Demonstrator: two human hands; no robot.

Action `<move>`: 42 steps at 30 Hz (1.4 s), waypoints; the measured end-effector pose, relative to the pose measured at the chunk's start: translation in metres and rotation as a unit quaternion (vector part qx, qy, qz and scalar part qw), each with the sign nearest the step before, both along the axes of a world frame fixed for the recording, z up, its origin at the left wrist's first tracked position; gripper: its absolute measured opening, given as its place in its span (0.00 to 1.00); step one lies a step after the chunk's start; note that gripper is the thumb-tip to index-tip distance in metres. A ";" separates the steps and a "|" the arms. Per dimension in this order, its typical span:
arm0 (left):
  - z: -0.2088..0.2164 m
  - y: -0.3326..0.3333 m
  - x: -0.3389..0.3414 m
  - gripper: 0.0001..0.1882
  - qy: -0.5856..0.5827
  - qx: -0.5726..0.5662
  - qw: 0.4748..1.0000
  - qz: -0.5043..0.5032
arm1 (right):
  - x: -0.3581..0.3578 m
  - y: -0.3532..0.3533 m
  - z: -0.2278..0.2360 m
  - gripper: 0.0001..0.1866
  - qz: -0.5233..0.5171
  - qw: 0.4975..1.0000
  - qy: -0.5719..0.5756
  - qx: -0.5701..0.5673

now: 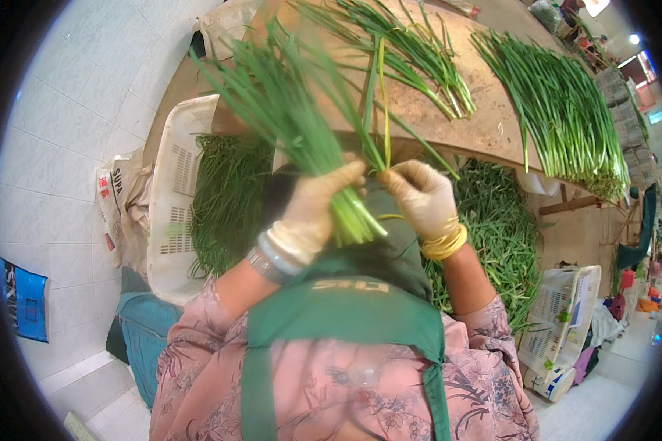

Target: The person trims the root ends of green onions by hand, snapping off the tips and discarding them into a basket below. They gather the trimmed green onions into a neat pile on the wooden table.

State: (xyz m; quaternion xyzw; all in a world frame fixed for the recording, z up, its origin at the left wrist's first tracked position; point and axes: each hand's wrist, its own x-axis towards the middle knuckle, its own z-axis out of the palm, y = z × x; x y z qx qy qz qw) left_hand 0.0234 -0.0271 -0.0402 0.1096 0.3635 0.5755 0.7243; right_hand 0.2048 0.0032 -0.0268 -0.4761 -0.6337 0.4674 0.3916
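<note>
The work is judged to be partway along: one thick bundle of long, flat green leaves with pale stalk ends (301, 132) is gathered, but it is held in the air above the near edge of the brown wooden-looking table (489, 136), close to the surface's left corner, and no tie can be seen around it. The bundle is grasped low down by the white-gloved left hand (312, 207), whose fingers are closed around the stalks, so that the pale ends protrude beneath; its tips are blurred. By the white-gloved right hand (423, 198), a few slender green and yellow blades (385, 103) are pinched between thumb and fingers, just beside the bundle, and the picking-out of these blades is judged unfinished. Yellow elastic-looking bands (444, 242) are worn around the right cuff. What appears left to be handled is a small, loose scatter of green leaves (419, 62), spread toward the surface's far edge. Along the surface's right end, a broad, neatly aligned row of green leaves (559, 110) is laid, which may be already dealt with, though this cannot be confirmed. Below the near edge, more greens (232, 195) are held in a white perforated plastic crate (162, 250), and a tangled green heap (496, 220) is seen beyond the right hand.
</note>
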 end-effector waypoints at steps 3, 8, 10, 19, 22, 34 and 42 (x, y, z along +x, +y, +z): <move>-0.006 0.000 0.017 0.03 0.088 0.006 0.996 0.026 | -0.005 -0.021 -0.018 0.09 -0.015 0.993 0.045 -0.105; -0.011 -0.002 0.023 0.03 0.116 -0.016 0.992 0.038 | -0.010 -0.023 -0.039 0.12 -0.031 0.984 0.150 -0.092; -0.021 -0.001 0.021 0.02 0.106 -0.005 0.994 0.027 | -0.009 -0.022 -0.037 0.13 -0.015 0.971 0.195 -0.141; -0.006 0.003 0.010 0.12 0.116 -0.045 0.992 0.020 | 0.083 -0.067 -0.007 0.08 0.132 0.985 -0.010 -0.108; -0.019 0.002 0.007 0.14 0.091 -0.022 0.996 0.004 | 0.167 -0.081 -0.052 0.09 0.077 0.961 -0.118 -0.238; -0.022 -0.008 -0.010 0.19 -0.068 0.020 0.994 -0.080 | -0.008 -0.019 -0.027 0.13 0.094 0.982 0.056 -0.152; -0.026 -0.007 -0.002 0.12 0.075 -0.030 0.996 0.038 | -0.019 -0.028 -0.034 0.11 0.022 0.973 0.127 -0.193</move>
